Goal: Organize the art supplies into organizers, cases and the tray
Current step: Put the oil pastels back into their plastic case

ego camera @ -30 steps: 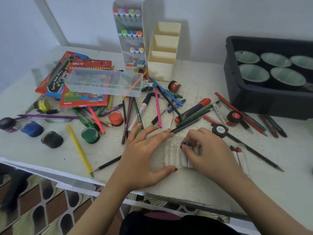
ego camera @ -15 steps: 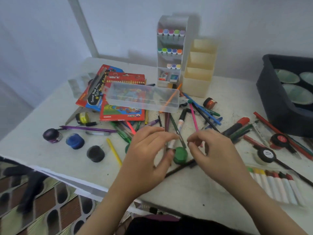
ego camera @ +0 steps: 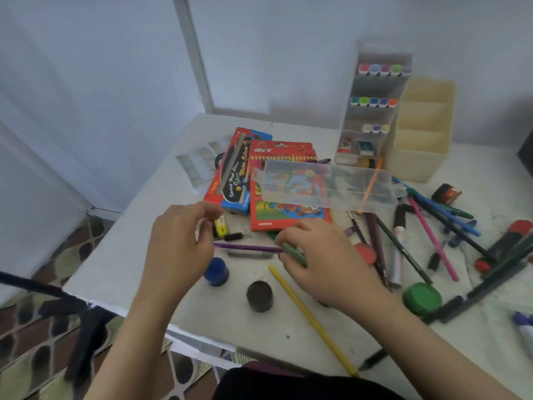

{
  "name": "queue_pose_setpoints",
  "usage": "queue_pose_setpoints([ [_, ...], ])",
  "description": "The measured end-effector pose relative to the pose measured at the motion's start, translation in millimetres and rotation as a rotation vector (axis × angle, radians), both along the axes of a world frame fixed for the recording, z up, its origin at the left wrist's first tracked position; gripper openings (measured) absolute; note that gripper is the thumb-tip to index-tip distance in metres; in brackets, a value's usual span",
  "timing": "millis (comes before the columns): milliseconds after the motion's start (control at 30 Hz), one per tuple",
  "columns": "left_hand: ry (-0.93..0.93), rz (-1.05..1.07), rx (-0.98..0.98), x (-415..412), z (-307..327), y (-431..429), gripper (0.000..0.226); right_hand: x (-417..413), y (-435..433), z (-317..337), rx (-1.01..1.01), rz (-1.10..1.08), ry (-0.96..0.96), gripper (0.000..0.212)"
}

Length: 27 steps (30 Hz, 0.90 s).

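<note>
My right hand (ego camera: 320, 255) curls its fingers round a few green pens (ego camera: 292, 254) below the red coloured-pencil box (ego camera: 285, 210). A purple pencil (ego camera: 248, 248) lies flat between my hands. Its left end meets my left hand (ego camera: 178, 243), whose fingers are curled; whether they pinch the pencil is hidden. Behind stand a clear plastic case (ego camera: 328, 186), a white marker organizer (ego camera: 375, 116) and a cream organizer (ego camera: 422, 134).
A blue paint jar (ego camera: 216, 272), a dark jar (ego camera: 259, 295) and a yellow pencil (ego camera: 311, 319) lie near the table's front edge. Several pens, pencils and a green jar (ego camera: 422, 298) spread to the right. A white palette (ego camera: 199, 166) sits back left.
The view has swung left. Both hands left the crayon case at the right and moved left to the purple pencil; my right hand has taken hold of green pens.
</note>
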<state>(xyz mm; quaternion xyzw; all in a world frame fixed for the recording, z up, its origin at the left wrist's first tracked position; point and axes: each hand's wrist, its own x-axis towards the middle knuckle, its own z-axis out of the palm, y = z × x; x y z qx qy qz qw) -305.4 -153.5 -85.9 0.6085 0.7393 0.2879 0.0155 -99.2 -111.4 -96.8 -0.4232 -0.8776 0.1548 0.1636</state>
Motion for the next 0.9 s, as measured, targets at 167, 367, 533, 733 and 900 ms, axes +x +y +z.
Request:
queue_pose_setpoints([
  [167, 0.026, -0.073, 0.004, -28.6, -3.8, 13.4, 0.027, -34.9, 17.0, -11.5, 0.165, -0.143, -0.094, 0.046],
  [367, 0.003, -0.071, -0.076, -48.0, -10.1, 33.5, 0.037, -62.4, 28.1, -14.1, 0.145, -0.265, -0.134, 0.066],
  [533, -0.178, 0.0, -0.23, -51.9, -6.7, 55.2, 0.038, -69.5, 30.4, -16.5, 0.202, -0.342, -0.218, 0.053],
  [733, -0.448, 0.018, -0.265, -44.3, 0.0, 87.6, 0.037, -63.4, 33.9, -13.6, 0.313, -0.403, -0.009, 0.027],
  [900, -0.632, 0.042, -0.181, -57.1, 10.7, 109.8, 0.008, -49.2, 32.8, -4.3, 0.325, -0.445, 0.097, 0.028],
])
